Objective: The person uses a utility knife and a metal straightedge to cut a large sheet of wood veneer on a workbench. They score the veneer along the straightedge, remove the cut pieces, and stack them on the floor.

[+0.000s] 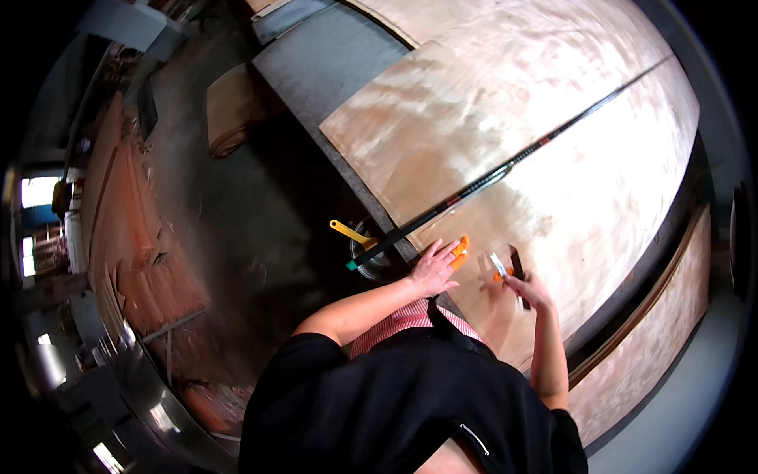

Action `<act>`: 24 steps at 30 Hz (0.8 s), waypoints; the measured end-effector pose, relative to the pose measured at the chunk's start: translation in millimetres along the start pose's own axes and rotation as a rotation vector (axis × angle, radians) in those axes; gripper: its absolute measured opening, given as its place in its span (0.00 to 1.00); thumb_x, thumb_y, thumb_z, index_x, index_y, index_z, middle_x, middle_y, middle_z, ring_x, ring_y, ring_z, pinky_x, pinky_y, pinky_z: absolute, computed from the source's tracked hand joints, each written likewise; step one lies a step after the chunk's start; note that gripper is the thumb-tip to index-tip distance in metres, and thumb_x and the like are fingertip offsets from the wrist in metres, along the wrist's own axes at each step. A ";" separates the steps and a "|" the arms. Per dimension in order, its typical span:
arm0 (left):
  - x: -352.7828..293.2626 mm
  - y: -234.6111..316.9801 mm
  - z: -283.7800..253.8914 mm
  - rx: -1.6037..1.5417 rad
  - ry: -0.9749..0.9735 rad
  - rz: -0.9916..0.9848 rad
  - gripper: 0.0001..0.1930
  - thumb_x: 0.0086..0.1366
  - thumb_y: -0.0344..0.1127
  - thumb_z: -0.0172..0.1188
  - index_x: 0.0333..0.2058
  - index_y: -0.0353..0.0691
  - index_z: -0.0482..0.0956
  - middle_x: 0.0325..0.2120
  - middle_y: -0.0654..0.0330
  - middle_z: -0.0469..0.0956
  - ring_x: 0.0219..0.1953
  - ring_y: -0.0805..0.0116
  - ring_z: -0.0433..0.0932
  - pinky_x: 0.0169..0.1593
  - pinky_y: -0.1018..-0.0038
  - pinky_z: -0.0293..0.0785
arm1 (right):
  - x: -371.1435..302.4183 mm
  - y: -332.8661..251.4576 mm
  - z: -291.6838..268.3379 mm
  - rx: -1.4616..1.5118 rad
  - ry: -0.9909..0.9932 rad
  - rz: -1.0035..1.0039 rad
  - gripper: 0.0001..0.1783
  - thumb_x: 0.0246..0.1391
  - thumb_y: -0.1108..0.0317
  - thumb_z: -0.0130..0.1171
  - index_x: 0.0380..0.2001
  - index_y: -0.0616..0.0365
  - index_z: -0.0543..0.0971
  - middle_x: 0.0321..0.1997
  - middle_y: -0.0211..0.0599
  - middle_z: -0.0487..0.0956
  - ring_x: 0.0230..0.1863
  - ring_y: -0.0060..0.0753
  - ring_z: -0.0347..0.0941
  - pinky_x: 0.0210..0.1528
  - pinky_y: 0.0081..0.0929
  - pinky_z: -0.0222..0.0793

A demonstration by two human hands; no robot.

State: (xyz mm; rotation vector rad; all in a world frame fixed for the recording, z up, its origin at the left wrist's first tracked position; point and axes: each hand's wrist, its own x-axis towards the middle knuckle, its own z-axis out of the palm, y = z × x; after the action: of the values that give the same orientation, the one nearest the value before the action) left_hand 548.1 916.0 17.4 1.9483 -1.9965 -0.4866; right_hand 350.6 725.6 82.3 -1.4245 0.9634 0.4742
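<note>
My left hand (436,270) lies on the near edge of a pale wood veneer sheet (426,103), fingers stretched out, orange covers on some fingertips. It holds nothing that I can see. To its right, my right hand (533,291) is closed round a knife-like tool with a thin silver blade (497,265), held just over the sheet; its handle is mostly hidden. Orange shows at the right fingers too. Beside the blade is a narrow dark strip (516,262), which may be a gap or a separate piece. A long dark pole (474,187) with a teal end crosses the sheet.
Left of my left hand, a round container (365,272) holds a yellow-handled tool (347,230). A grey board (332,59) lies at the far left of the table. A brown roll (229,141) and reddish veneer stacks (130,213) are on the left. Another sheet stack (655,340) stands right.
</note>
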 end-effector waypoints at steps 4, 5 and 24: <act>-2.6 -21.4 -46.4 -0.065 0.332 -0.061 0.26 0.48 0.42 0.58 0.46 0.38 0.69 0.47 0.52 0.63 0.56 0.57 0.57 0.60 0.58 0.47 | -9.3 39.1 18.0 0.583 -0.030 -0.069 0.12 0.49 0.64 0.55 0.35 0.60 0.74 0.19 0.28 0.71 0.15 0.12 0.57 0.15 0.10 0.48; -6.2 -32.5 -52.2 0.015 0.349 -0.165 0.24 0.47 0.40 0.57 0.45 0.37 0.70 0.44 0.52 0.64 0.53 0.56 0.60 0.57 0.59 0.51 | -10.5 42.6 25.6 0.691 -0.030 -0.083 0.13 0.49 0.64 0.55 0.37 0.60 0.73 0.19 0.28 0.71 0.15 0.13 0.57 0.15 0.10 0.48; 61.6 -79.2 -85.9 0.180 0.314 -0.185 0.32 0.51 0.45 0.57 0.52 0.36 0.61 0.47 0.48 0.62 0.48 0.53 0.64 0.51 0.63 0.62 | -8.9 20.2 58.0 0.901 -0.074 -0.213 0.10 0.51 0.65 0.53 0.33 0.61 0.72 0.20 0.26 0.70 0.15 0.11 0.55 0.15 0.10 0.47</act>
State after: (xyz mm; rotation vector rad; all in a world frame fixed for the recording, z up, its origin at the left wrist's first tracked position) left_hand 655.5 850.7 57.9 2.1714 -1.7230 -0.0343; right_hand 345.5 786.1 69.8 -0.6673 0.7942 -0.0833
